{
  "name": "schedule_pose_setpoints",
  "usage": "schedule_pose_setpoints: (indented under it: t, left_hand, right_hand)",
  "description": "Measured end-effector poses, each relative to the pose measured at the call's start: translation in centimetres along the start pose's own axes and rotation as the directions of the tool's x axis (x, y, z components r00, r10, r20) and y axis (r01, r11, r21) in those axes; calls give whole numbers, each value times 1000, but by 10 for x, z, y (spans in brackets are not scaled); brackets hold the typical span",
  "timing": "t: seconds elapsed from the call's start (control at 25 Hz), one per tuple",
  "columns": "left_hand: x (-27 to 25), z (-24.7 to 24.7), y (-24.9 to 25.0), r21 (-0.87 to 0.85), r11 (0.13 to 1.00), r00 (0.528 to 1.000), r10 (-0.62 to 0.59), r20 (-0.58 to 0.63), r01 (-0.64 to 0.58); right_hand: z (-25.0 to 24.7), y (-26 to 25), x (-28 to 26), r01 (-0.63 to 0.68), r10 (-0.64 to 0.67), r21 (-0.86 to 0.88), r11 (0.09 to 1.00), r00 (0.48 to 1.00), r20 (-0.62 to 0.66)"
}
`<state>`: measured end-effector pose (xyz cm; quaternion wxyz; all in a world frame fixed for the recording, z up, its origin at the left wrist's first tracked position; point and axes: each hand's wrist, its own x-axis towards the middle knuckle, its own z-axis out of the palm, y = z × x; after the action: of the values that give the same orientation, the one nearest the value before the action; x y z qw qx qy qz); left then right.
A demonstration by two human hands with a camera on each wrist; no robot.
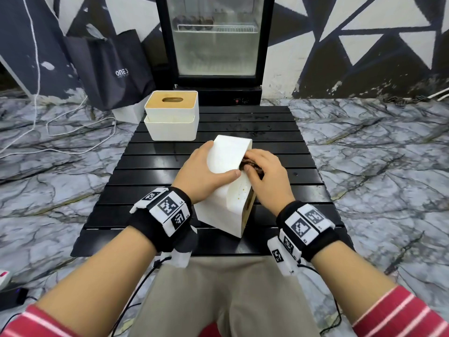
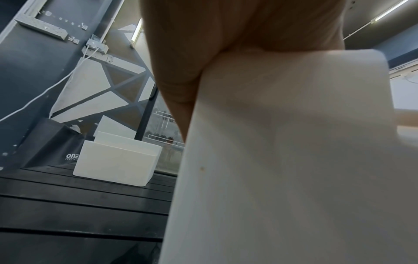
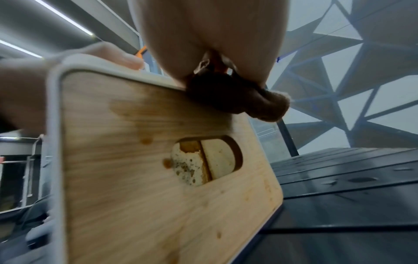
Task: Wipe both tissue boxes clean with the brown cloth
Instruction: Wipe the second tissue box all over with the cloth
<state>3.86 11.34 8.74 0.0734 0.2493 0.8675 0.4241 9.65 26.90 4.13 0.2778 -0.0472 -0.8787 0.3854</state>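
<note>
A black slatted surface (image 1: 145, 166) stands on a marbled floor (image 1: 376, 166), with one glass-door fridge (image 1: 216, 40) behind it against a wall painted in dark and white triangles, and one dark bag (image 1: 114, 69) leaning to the left of the fridge. There are two tissue boxes, both white with wooden lids. The far tissue box (image 1: 171, 117) sits upright at the back left of the surface, well apart from the hands. The near tissue box (image 1: 227, 186) is tipped onto its side at the middle of the surface, its lid facing right. Two hands work on it. The left hand (image 1: 201, 171) holds it from the left, fingers over the far edge and thumb lying across the white upper face. The right hand (image 1: 266, 176) has its grip curled round one brown cloth (image 1: 251, 165), pressing it against the upper right edge of the box. The head view hides the lid; the right wrist view shows its wooden face (image 3: 147, 178) with brown stains and an oval slot, the cloth bunched at its top edge. The left wrist view shows only the box's plain white side.
</note>
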Motion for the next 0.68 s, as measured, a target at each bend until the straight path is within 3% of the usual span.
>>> schedule_pose_setpoints:
  t: [0.16, 0.36, 0.68]
  left_hand:
    - [2, 0, -3, 16, 1000, 1000, -8, 17, 8]
    - [4, 2, -6, 2, 1000, 1000, -26, 8, 26]
    - [3, 2, -4, 27, 999, 999, -34, 20, 33]
  right_hand:
    - [-6, 2, -3, 35, -35, 9, 999, 998, 46]
    - [-2, 0, 14, -28, 29, -23, 999, 999, 27]
    - [-12, 10, 1, 28, -29, 8, 1000, 998, 54]
